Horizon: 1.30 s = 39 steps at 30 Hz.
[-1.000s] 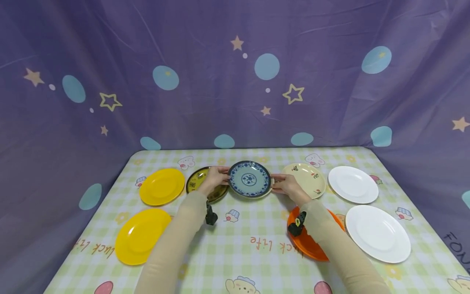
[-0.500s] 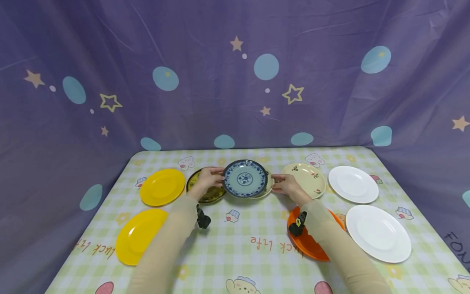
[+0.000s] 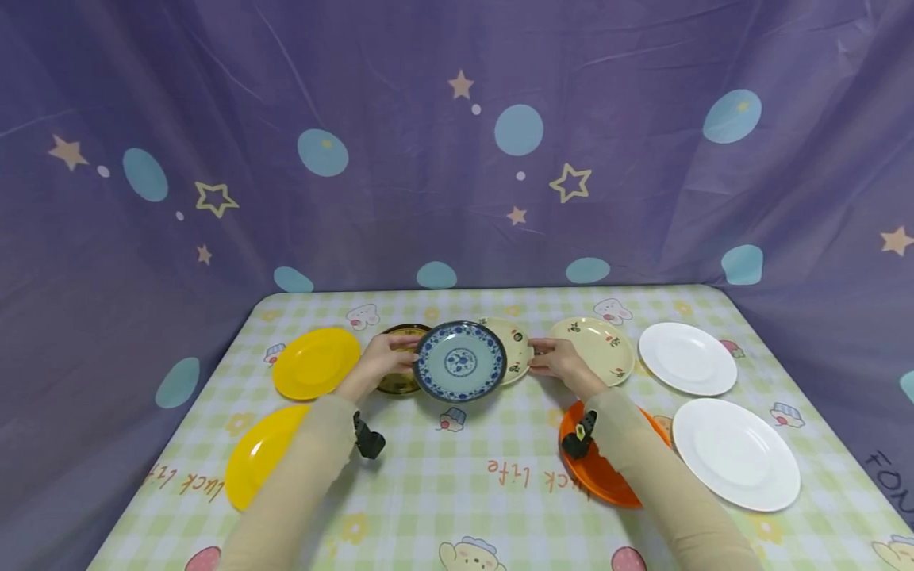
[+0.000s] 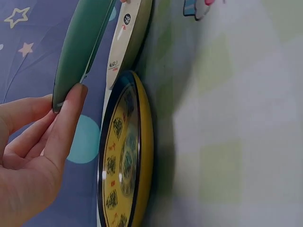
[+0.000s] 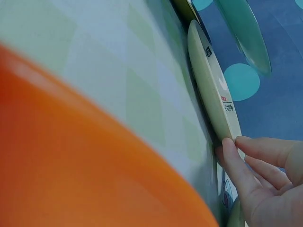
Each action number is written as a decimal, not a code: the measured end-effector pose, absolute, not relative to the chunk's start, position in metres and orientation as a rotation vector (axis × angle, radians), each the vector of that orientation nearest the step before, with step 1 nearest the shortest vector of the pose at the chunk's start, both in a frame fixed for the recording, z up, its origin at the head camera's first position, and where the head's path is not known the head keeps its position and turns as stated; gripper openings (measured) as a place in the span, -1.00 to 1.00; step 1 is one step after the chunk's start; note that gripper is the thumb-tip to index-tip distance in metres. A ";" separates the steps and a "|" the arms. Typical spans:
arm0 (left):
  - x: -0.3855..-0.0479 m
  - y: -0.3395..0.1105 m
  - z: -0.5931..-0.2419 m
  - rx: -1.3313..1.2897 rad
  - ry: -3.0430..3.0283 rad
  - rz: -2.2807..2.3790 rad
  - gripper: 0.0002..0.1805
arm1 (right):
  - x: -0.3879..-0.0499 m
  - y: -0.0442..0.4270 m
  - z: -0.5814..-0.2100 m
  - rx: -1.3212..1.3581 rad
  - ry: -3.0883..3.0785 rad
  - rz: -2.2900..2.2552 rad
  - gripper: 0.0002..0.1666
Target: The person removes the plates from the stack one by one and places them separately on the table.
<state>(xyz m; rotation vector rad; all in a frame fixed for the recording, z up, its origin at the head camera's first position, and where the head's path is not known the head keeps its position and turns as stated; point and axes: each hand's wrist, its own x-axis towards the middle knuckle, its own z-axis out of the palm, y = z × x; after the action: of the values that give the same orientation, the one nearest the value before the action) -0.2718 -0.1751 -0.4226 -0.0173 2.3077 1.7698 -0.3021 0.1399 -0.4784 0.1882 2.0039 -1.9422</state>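
Note:
My left hand (image 3: 378,363) pinches the left rim of a light-blue plate with a dark-blue floral border (image 3: 460,362). The left wrist view shows this plate (image 4: 80,49) raised and tilted, apart from the tablecloth. At the centre, my right hand (image 3: 566,366) pinches the right rim of a cream plate with small printed motifs (image 3: 517,349), partly hidden by the blue one. Thumb and fingertips sit on the cream plate's edge (image 5: 210,87) in the right wrist view. A yellow plate with a dark rim (image 4: 118,151) lies below my left hand.
Another cream plate (image 3: 593,349) lies just behind my right hand. Two yellow plates (image 3: 317,362) are on the left, two white plates (image 3: 687,358) on the right. Under my right forearm is an orange plate (image 3: 603,476). A checked tablecloth (image 3: 457,476) covers the table; a purple curtain (image 3: 400,238) hangs behind.
My left hand has moved left and slightly nearer with the blue plate, off the cream plate, which is now more exposed. The blue plate now covers part of the dark-rimmed yellow plate. My right hand stays put.

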 end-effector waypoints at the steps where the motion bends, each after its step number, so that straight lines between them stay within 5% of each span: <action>1: -0.270 -0.177 -0.422 0.006 2.303 1.770 -0.54 | -0.301 0.140 -0.477 0.192 2.019 -1.930 -0.39; 10: -0.252 -0.197 -0.419 0.070 2.289 1.739 -0.53 | -0.271 0.129 -0.428 0.285 2.036 -1.861 -0.39; 39: -0.203 -0.251 -0.434 0.181 2.264 1.493 -0.53 | -0.287 0.132 -0.452 0.335 2.063 -1.857 -0.39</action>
<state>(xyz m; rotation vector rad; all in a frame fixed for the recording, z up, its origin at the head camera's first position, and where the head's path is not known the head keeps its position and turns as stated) -0.2029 -0.2507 -0.4336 0.1811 2.2639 1.4930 -0.2869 0.1317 -0.4521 0.3349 2.0630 -1.8566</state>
